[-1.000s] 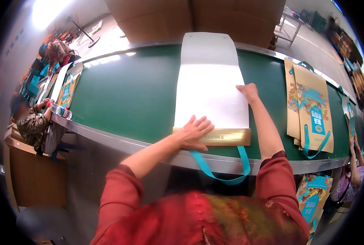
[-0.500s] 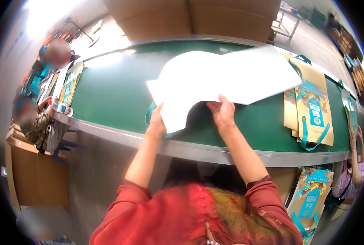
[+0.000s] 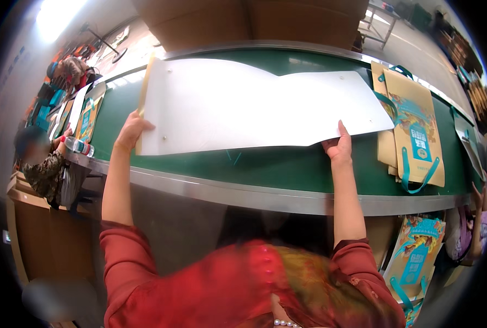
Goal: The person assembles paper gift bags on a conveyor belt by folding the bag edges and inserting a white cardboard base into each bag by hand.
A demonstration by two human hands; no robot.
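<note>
A wide white sheet of a paper bag [image 3: 227, 106] lies spread across the green table, plain side up, with small round studs near its ends and a tan strip along its left edge. My left hand [image 3: 132, 130] grips that left end, thumb on top. Toward the right end, my right hand [image 3: 338, 145] pinches the near edge, its thumb on the white face and its fingers underneath. Bits of teal cord show below the near edge. Just right of the sheet lies a stack of tan printed paper bags [image 3: 418, 136] with teal handles.
The green table [image 3: 276, 172] has a metal front edge. A large cardboard box [image 3: 254, 24] stands behind it. More printed bags [image 3: 413, 262] are below the table at right. A plastic bottle [image 3: 79, 146] lies on its left part; people work at both ends.
The sheet, bent and curled before, is now stretched out flatter and wider. My left hand has moved left to its end, and my right hand has shifted right.
</note>
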